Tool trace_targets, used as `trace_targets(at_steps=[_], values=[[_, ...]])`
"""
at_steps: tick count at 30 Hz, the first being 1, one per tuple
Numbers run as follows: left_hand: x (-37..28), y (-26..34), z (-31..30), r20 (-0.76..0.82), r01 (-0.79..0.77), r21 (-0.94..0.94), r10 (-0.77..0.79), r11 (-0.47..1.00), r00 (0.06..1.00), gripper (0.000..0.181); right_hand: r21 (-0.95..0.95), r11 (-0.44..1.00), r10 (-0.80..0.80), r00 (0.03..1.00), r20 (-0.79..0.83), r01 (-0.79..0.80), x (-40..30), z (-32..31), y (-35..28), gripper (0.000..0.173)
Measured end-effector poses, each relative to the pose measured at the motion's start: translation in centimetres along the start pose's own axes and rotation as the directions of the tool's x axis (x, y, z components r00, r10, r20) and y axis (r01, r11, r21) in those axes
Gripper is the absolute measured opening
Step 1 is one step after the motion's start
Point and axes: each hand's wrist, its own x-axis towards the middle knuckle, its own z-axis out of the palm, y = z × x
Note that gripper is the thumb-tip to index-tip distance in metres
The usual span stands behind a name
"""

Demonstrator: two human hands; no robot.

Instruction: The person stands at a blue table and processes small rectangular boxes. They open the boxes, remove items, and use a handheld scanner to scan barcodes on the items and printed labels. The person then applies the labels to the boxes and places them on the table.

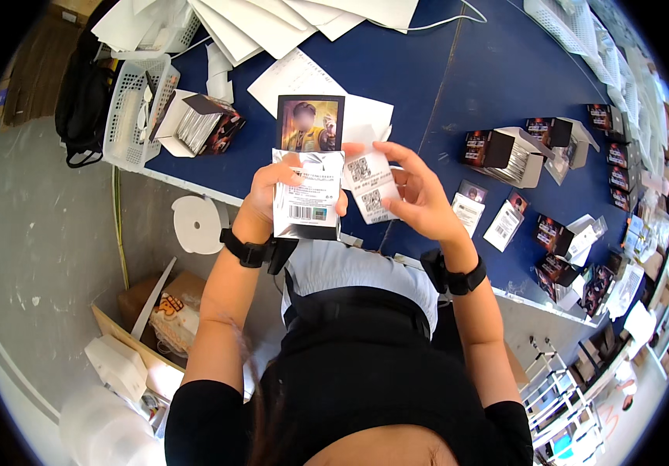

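My left hand (264,185) grips a silver foil packet (308,195) with its printed back and barcode facing up. A dark-bordered picture card (311,123) extends past the packet's top edge; I cannot tell whether it sits inside or behind. Between the thumb and fingers of my right hand (430,201) is a white strip of stickers (372,186) bearing square printed codes. The strip hangs just right of the packet, over the table's near edge. Beneath and beyond both hands lie white paper sheets (369,110).
On the blue table (404,64), an open box of packets (200,125) stands left beside a white plastic basket (130,116). To the right are open boxes (503,157), packets with cards (504,224) and several small dark boxes (619,157). Paper sheets (264,23) cover the far side.
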Motion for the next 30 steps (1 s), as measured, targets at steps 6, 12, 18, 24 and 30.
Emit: trace_targets(at_steps=[6, 12, 18, 24, 30], values=[[0.1, 1.7, 1.9, 0.050, 0.070, 0.022, -0.071, 0.997, 0.996, 0.094, -0.017, 0.998, -0.058, 0.998, -0.026, 0.057, -1.4, 1.4, -1.9, 0.070], [0.5, 1.6, 2.4, -0.012, 0.160, 0.085, -0.160, 0.983, 0.987, 0.100, -0.161, 0.987, -0.016, 0.974, -0.227, -0.021, -2.2, 1.5, -1.3, 0.045], [-0.1, 1.3, 1.8, -0.090, 0.278, 0.176, -0.265, 0.944, 0.960, 0.086, -0.003, 0.995, -0.097, 0.942, -0.322, 0.102, -2.2, 1.8, -1.1, 0.031], [0.0, 1.2, 1.7, 0.007, 0.336, 0.169, -0.342, 0.927, 0.940, 0.061, -0.025, 0.999, -0.038, 0.955, -0.293, 0.031, -3.1, 1.4, -1.4, 0.024], [0.5, 1.0, 2.2, -0.012, 0.335, 0.230, -0.342, 0.914, 0.940, 0.063, -0.127, 0.987, -0.135, 0.920, -0.367, 0.094, -3.3, 1.4, -0.6, 0.015]])
